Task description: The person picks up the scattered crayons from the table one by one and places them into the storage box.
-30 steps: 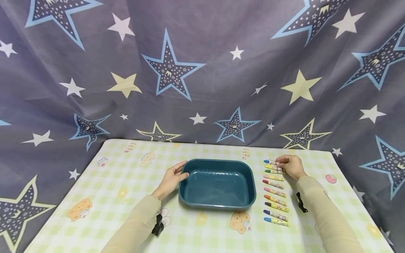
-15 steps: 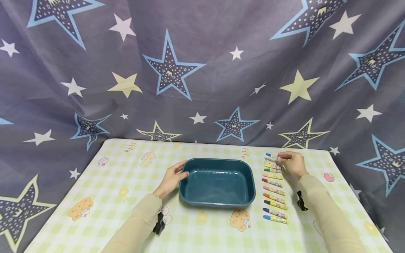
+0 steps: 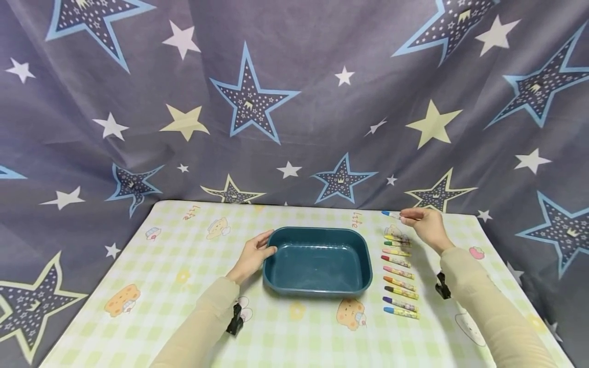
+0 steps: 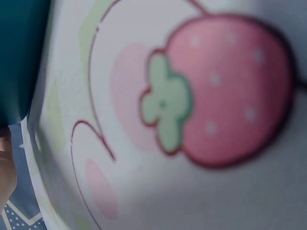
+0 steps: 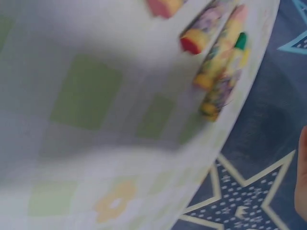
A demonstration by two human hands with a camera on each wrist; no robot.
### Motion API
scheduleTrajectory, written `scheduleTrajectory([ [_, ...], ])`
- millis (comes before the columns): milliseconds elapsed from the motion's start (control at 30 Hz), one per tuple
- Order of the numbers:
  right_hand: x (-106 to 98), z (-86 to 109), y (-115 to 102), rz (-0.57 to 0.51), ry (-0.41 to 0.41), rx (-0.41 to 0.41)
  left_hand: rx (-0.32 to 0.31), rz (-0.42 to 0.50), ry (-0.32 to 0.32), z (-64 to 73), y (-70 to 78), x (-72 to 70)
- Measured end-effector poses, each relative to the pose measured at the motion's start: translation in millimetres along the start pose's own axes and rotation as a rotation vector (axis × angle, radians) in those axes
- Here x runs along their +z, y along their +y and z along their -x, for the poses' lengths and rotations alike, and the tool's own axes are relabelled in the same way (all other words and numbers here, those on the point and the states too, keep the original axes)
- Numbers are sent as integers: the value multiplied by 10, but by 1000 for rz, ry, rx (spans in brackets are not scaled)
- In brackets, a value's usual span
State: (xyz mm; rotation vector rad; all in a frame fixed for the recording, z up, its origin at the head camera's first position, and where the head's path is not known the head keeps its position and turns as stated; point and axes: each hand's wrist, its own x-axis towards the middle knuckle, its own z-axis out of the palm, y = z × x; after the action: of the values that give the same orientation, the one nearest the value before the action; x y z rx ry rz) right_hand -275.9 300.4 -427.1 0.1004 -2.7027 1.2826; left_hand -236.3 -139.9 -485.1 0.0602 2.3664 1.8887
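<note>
My left hand (image 3: 253,255) grips the left rim of a deep teal rectangular basin (image 3: 317,293), thumb over the edge and fingers outside. The left wrist view catches only a corner of the basin (image 4: 21,57) and a bit of that hand (image 4: 6,167). At the far right, my right hand (image 3: 427,227) pinches a blue-tipped crayon (image 3: 390,214) by its wrapped end, blue tip pointing left. The fingers hide part of its wrapper. Below it lies a column of wrapped crayons, among them a red one (image 3: 397,261) and a green one (image 5: 223,88).
A checked tablecloth (image 3: 184,327) with cartoon prints covers the table. Its back edge meets a grey star-patterned curtain (image 3: 313,117). The crayon column ends near the front with a light-blue crayon (image 3: 402,313), right of the basin.
My right hand has carried the blue-tipped crayon up and toward the back, away from the column's far end. The left hand keeps its grip on the basin, which stays in place.
</note>
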Motion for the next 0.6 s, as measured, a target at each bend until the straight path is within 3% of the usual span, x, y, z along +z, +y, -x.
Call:
scheduleTrajectory([
  [233, 68, 24, -262, -1, -17, -34, 14, 13, -1, -12, -30, -4],
  [600, 362, 22, -636, -88, -61, -82, 5, 18, 3, -10, -31, 4],
])
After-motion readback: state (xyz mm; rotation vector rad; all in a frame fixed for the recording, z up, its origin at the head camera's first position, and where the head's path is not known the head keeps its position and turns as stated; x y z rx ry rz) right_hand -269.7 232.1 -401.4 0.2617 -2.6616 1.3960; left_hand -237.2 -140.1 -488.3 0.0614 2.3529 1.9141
